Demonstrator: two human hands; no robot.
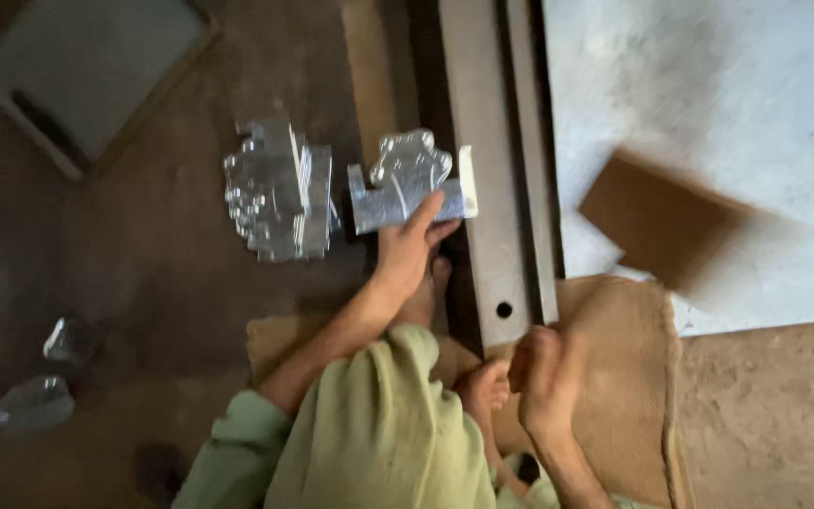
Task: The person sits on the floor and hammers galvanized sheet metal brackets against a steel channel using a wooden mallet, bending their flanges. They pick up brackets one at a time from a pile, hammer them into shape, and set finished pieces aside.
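A thin, stiff, sharp-edged shiny metal cut-out (405, 184), probably light, is pinched at its lower edge by the left hand (407, 250) beside the steel bar (487, 170); the right hand (544, 382) is seen clenched, apparently empty.

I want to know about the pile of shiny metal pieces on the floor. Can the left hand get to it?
Probably yes. The left hand holds a shiny cut-out metal piece right beside the pile of shiny metal pieces, and only bare dark floor lies between them.
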